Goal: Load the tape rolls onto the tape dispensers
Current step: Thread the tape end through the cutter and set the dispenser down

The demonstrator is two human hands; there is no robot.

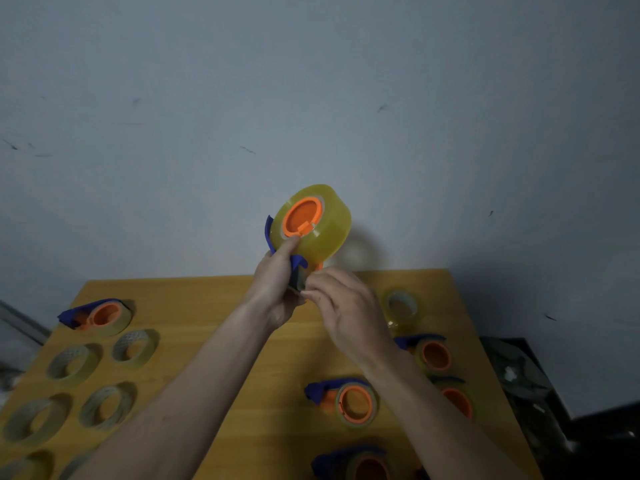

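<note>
I hold a blue tape dispenser [297, 263] up in front of the wall, above the table's far edge. A thick yellow tape roll [325, 233] sits on its orange hub [303, 216]. My left hand [273, 289] grips the dispenser's handle, its thumb pressing the roll's side by the hub. My right hand [343, 303] pinches at the dispenser's front end, just below the roll; what its fingertips hold is hidden. Several loose tape rolls [133, 344] lie on the left of the wooden table [207, 323].
Loaded dispensers lie on the table: one at the far left [100, 315], several on the right [349, 400]. A clear tape roll [401, 304] lies beyond my right hand. A dark cluttered surface [530, 382] stands beside the table's right edge. A grey wall is behind.
</note>
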